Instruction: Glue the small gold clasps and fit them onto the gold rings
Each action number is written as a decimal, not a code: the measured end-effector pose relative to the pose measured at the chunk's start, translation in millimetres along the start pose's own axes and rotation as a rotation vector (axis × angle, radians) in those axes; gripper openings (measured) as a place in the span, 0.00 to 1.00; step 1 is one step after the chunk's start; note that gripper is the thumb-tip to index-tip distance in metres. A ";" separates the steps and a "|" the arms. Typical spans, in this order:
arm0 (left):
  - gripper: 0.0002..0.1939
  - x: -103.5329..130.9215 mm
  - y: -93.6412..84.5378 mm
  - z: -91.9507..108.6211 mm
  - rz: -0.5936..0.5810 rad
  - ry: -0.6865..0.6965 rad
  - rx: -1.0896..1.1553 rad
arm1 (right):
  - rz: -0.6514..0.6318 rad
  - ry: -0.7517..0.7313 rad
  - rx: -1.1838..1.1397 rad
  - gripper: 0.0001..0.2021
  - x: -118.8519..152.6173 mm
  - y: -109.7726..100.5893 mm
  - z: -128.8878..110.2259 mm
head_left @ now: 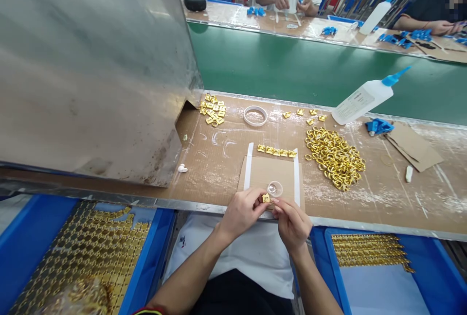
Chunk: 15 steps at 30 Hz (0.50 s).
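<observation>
Just above the front edge of the workbench, my left hand (241, 212) pinches a small gold square-faced piece (266, 199) between thumb and fingertips. My right hand (294, 223) is closed, its fingertips meeting close beside that piece; whatever they hold is too small to make out. Right behind the fingers, a small round clear dish (275, 188) rests on a cardboard sheet (272, 171) bordered by white tape strips. Along the sheet's far edge lies a row of gold square pieces (277, 151). A heap of gold rings (333, 158) is to the right.
More gold pieces (213, 109) lie beside a large metal housing (91, 72). A white tape ring (255, 116), a leaning blue-tipped bottle (363, 102) and a blue crumpled item (379, 126) are farther back. Blue trays (443, 271) of gold pieces flank me. People sit across the green belt (262, 57).
</observation>
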State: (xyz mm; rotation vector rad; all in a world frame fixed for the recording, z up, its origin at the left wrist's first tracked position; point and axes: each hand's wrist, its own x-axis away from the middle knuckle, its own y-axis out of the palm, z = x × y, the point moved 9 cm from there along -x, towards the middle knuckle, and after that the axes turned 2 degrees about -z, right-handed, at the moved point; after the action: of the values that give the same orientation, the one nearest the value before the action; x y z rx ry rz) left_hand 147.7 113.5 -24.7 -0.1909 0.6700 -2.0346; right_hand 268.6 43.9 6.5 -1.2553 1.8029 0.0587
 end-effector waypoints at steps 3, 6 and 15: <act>0.03 -0.1 0.1 -0.3 -0.001 0.001 0.000 | -0.014 0.021 0.021 0.10 -1.1 0.7 1.3; 0.03 0.1 -0.2 0.2 0.010 0.013 -0.012 | -0.017 0.021 0.018 0.10 -2.2 0.5 0.7; 0.02 0.4 0.8 -0.1 0.011 0.018 -0.032 | -0.020 0.017 0.009 0.10 -6.3 0.9 -2.3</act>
State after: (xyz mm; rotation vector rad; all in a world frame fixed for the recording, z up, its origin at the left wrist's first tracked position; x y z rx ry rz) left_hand 148.0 112.9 -25.3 -0.1872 0.7142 -2.0182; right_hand 266.8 47.7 11.8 -1.2712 1.8031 0.0286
